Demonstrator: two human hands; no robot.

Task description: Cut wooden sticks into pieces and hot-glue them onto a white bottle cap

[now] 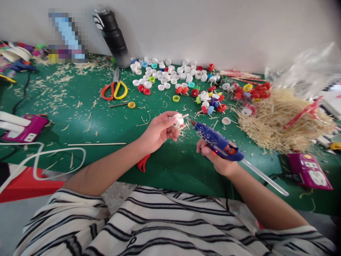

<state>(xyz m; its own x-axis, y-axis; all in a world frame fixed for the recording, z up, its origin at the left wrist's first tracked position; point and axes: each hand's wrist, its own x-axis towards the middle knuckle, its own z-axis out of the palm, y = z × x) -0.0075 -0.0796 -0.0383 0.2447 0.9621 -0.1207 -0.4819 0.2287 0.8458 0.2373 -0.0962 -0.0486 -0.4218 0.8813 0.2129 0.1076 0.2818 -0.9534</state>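
Note:
Between the thumb and fingers of my left hand (161, 128) is a white bottle cap (178, 120), with a short pale stick (185, 116) jutting from it to the right. My right hand (217, 156) is wrapped round the grip of a blue hot glue gun (217, 139). The gun's nozzle (192, 122) points left at the cap and stick, a small distance away. A clear glue stick (266, 177) extends from the back of the gun. Wood shavings cling to the gun's body and lie below the cap.
Many loose bottle caps (161, 75) and several caps with sticks (211, 101) lie further back. Scissors (115, 87) and a black bottle (112, 37) stand left of them. A heap of pale shavings (282, 121) covers the right. Purple boxes (309, 170) and a white cable (61, 148) flank my arms.

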